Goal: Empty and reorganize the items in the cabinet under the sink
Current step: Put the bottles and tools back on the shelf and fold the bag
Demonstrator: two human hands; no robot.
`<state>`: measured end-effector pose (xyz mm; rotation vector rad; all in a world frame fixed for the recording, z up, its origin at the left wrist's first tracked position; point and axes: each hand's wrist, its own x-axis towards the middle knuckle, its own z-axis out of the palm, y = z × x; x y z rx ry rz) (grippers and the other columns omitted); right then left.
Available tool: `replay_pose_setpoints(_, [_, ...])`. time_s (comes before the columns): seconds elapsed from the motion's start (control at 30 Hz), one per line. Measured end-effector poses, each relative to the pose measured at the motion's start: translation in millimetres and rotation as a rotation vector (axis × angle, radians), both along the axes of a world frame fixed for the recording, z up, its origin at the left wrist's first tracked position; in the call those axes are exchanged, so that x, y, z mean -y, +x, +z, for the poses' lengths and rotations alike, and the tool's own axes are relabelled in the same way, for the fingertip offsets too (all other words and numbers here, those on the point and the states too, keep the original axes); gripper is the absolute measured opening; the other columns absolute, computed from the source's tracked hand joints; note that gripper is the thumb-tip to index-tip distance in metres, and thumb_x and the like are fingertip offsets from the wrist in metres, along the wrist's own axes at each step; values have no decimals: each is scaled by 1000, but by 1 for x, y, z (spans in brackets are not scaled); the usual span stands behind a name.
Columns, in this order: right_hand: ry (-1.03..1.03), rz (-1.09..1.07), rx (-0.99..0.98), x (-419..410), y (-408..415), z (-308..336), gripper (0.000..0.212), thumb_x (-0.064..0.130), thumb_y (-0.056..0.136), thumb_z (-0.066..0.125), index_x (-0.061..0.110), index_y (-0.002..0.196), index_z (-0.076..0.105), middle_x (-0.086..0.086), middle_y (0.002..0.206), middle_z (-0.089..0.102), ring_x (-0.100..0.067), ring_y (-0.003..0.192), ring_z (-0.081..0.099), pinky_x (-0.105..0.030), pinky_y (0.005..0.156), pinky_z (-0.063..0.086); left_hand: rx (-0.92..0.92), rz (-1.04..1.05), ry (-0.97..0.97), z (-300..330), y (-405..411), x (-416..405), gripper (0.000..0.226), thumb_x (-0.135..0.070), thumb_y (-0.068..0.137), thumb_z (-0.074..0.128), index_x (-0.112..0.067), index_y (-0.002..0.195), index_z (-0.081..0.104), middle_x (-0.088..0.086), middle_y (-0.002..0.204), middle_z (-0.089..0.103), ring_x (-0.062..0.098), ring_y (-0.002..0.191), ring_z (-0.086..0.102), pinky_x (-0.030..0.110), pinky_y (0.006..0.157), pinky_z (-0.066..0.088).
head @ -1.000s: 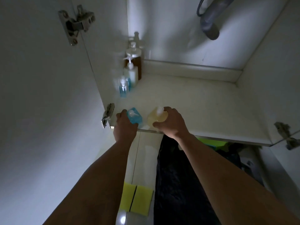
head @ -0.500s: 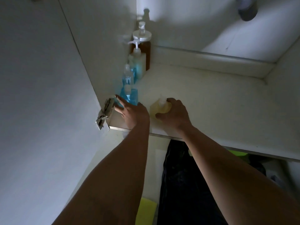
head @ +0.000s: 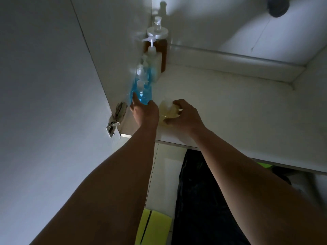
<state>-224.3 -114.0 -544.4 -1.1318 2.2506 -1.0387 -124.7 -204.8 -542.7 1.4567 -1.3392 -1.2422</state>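
Left hand [head: 144,113] reaches into the white cabinet floor [head: 221,103], fingers fairly straight, fingertips touching the base of the nearest clear pump bottle of blue liquid [head: 141,92], not wrapped around it. Right hand [head: 184,115] is curled around a small clear pump bottle of pale yellow liquid [head: 167,112], gripping it just right of the left hand, near the cabinet's front edge; whether it stands on the floor or is lifted is hard to tell in the dim light. Beyond the left hand a row of bottles runs along the left cabinet wall: another blue pump bottle [head: 146,73], then a white pump bottle [head: 154,57], then a tall amber bottle with a white cap [head: 163,48] at the back corner (all upright). Metal door hinge [head: 115,119] sits just left of the left hand. Yellow sponges [head: 154,227] lie on the floor below the forearms.
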Motion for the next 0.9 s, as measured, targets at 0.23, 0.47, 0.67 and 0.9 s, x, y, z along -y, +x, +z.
replay_pose_setpoints(0.23, [-14, 124, -13, 36, 29, 7, 80, 25, 65, 92, 14, 136, 57, -8, 126, 62, -21, 115, 59, -23, 89, 42, 19, 191, 71, -5, 44, -50, 46, -10, 97, 45, -14, 141, 57, 8, 138, 62, 27, 128, 56, 35, 104, 44])
replay_pose_setpoints(0.47, [-78, 58, 162, 69, 52, 5, 87, 22, 60, 95, 17, 135, 50, -4, 115, 60, -25, 102, 64, -40, 85, 58, -34, 210, 129, 0, 47, -49, 48, -3, 94, 50, -19, 138, 61, 4, 134, 65, 24, 124, 58, 21, 85, 35])
replay_pose_setpoints(0.67, [-85, 8, 426, 82, 44, 7, 90, 12, 58, 97, 17, 135, 52, -12, 117, 61, -30, 100, 67, -45, 65, 64, -114, 209, 128, -11, 45, -35, 51, 2, 91, 49, -12, 138, 61, 8, 139, 61, 29, 127, 56, 33, 99, 45])
replay_pose_setpoints(0.9, [-18, 8, 553, 90, 34, 4, 104, 8, 59, 96, 13, 149, 43, -13, 134, 57, -31, 108, 67, -46, 75, 63, -118, 136, 132, -13, 37, -30, 56, 1, 93, 47, -12, 147, 50, 5, 141, 59, 26, 124, 58, 28, 91, 48])
